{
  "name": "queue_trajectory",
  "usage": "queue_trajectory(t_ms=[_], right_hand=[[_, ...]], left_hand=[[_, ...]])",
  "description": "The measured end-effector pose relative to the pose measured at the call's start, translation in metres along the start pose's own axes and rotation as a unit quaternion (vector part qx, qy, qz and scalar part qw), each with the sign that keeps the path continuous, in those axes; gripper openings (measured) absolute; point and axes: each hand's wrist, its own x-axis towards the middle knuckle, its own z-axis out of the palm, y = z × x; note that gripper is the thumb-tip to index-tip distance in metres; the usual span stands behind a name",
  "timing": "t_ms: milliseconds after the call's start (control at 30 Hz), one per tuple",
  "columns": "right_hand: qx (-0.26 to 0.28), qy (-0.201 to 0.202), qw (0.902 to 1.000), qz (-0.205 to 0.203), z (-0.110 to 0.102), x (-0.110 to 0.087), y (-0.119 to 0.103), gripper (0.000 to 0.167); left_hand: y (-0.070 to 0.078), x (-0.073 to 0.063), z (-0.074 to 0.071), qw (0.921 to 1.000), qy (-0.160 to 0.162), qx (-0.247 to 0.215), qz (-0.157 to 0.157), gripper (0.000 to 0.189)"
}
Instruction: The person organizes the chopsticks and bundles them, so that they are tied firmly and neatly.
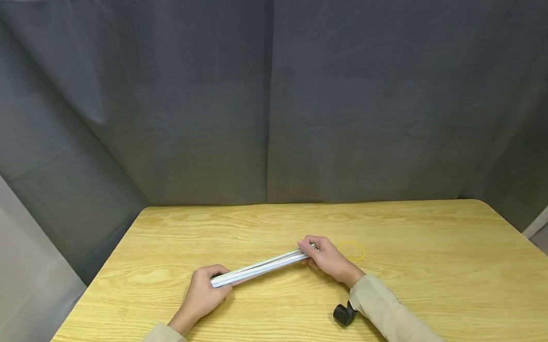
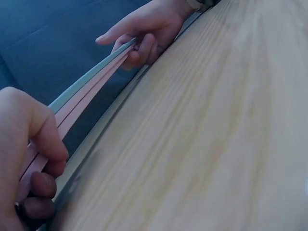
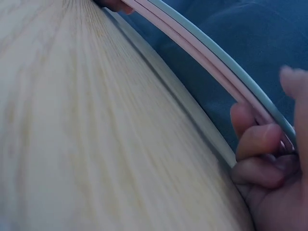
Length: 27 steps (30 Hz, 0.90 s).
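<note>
A thin stack of booklets [image 1: 265, 265], seen edge-on, spans the space between my two hands. Its edges look pale blue and white from the head; the wrist views show a blue-green outer layer over pinkish layers [image 2: 79, 97] with dark gaps between them. My left hand [image 1: 203, 294] grips the near left end, fingers [image 2: 52, 144] curled beneath it. At the far right end my right hand [image 1: 327, 260] holds the stack, its fingers [image 3: 260, 141] bent under the edge and its thumb raised in the right wrist view. The stack bows slightly in both wrist views.
A yellow rubber band [image 1: 351, 250] lies on the wooden table [image 1: 423, 266] just right of my right hand. Dark grey curtains [image 1: 205, 102] hang behind the table's back edge. A black wrist device [image 1: 344, 314] juts out by my right sleeve.
</note>
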Motion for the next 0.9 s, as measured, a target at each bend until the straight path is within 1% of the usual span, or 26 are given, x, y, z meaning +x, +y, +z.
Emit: queue_trajectory(t_ms=[100,200,300,367,467,567,667,767,833,900], right_hand=[[0.012,0.033,0.9992,0.019,0.002,0.002,0.000,0.043],[0.009,0.060,0.9974,0.039,0.005,0.003,0.001,0.044],[-0.001,0.080,0.9956,0.049,0.008,0.003,-0.001,0.044],[-0.008,0.089,0.9948,0.049,0.010,0.003,-0.002,0.044],[-0.012,0.099,0.9937,0.051,0.011,0.003,-0.003,0.045],[-0.011,0.109,0.9924,0.056,0.011,0.003,-0.001,0.046],[-0.016,0.120,0.9914,0.051,0.012,0.003,0.000,0.048],[-0.013,0.133,0.9901,0.043,0.014,0.004,0.000,0.048],[0.001,0.147,0.9884,0.039,0.016,0.005,-0.001,0.045],[0.025,0.167,0.9849,0.036,0.017,0.007,-0.003,0.038]], left_hand=[[0.001,0.000,0.005,0.9998,0.014,-0.009,-0.009,0.020],[0.002,-0.001,0.008,0.9994,0.031,-0.009,-0.015,0.021],[0.004,-0.001,0.010,0.9988,0.042,-0.015,-0.019,0.021],[0.005,-0.001,0.010,0.9987,0.042,-0.021,-0.017,0.021],[0.006,0.000,0.010,0.9989,0.029,-0.031,-0.016,0.022],[0.006,0.001,0.009,0.9990,0.009,-0.037,-0.024,0.024],[0.006,0.001,0.008,0.9988,-0.010,-0.039,-0.029,0.025],[0.005,0.000,0.007,0.9991,-0.024,-0.030,-0.019,0.027],[0.005,-0.001,0.007,0.9992,-0.030,-0.025,-0.008,0.028],[0.005,-0.001,0.007,0.9993,-0.032,-0.019,0.003,0.029]])
